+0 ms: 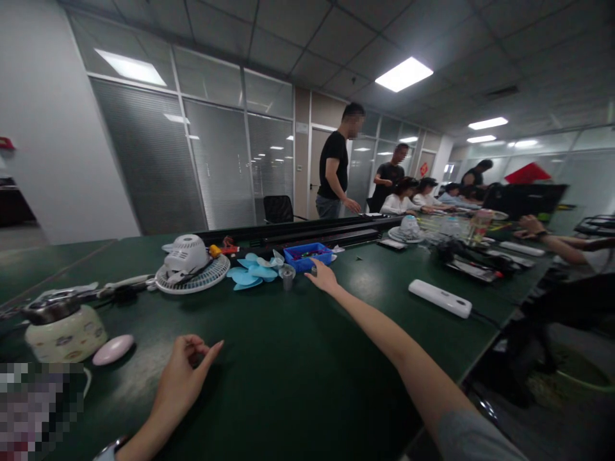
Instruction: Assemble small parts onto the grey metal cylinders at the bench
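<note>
My left hand (185, 374) hovers over or rests on the green table, fingers loosely curled and thumb apart, with nothing in it. My right hand (324, 276) reaches forward to the front of a blue plastic bin (300, 264) of small parts. A small greyish thing shows between its thumb and fingers, too small to name. Just left of it stands a grey cylindrical part (287, 277), beside light-blue fan blades (252, 272). Further left, a white fan motor housing (186, 256) sits on a round fan grille (211, 275).
A floral pot-like container (67, 336) and a pale pink oval object (114, 349) are at the left. A white power strip (439, 298) lies at the right. Long black rails (331, 237) run along the back. Other people sit and stand beyond.
</note>
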Demonstrator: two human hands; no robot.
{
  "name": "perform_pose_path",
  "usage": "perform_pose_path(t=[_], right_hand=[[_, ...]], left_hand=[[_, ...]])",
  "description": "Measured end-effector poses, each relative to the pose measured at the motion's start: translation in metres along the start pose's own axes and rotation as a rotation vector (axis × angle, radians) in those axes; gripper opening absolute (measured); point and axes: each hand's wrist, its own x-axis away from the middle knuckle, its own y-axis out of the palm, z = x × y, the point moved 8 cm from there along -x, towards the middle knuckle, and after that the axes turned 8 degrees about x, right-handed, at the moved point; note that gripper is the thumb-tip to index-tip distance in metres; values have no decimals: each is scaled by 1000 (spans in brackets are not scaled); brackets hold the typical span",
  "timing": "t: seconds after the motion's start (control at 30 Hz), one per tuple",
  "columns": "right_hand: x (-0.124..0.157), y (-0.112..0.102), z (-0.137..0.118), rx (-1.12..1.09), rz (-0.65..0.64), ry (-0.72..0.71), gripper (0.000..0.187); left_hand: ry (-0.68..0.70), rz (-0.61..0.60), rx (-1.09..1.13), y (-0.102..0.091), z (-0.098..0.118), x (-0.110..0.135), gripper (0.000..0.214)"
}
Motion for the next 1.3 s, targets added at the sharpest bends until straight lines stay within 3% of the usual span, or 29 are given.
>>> perform_pose_path(t=[0.13,0.27,0.37,0.5,0.57,0.67,0.87,1.03,1.17,1.3], right_hand=[[4,-1,3,-51,8,5,45],[20,-16,-13,-96,33,-17,47],[49,-28,-53,-227,-34,-167,56],[100,-44,-133,-513,-248,-497,66],[119,-51,-162,-575,-295,-584,67],[134,-53,-186,-604,-305,-639,65],[135,-35,-181,-635,-313,-556,71],[136,-22,-173,-716,-325,-466,84],[137,-19,-172,-682,-334,-436,84],[138,-23,-172,-642,-333,-439,81]], left_hand=[[14,5,-6,0,-4,-1,61],[16,-6,8,1,-4,-2,61],[-4,-31,-5,3,-1,-1,61],[38,-43,-43,4,11,4,58],[80,-45,-62,4,20,7,56],[122,-50,-80,5,32,11,56],[204,-55,-74,10,51,17,54],[284,-131,-3,33,66,20,53],[302,-152,-8,50,68,14,50],[301,-135,-25,54,68,4,46]])
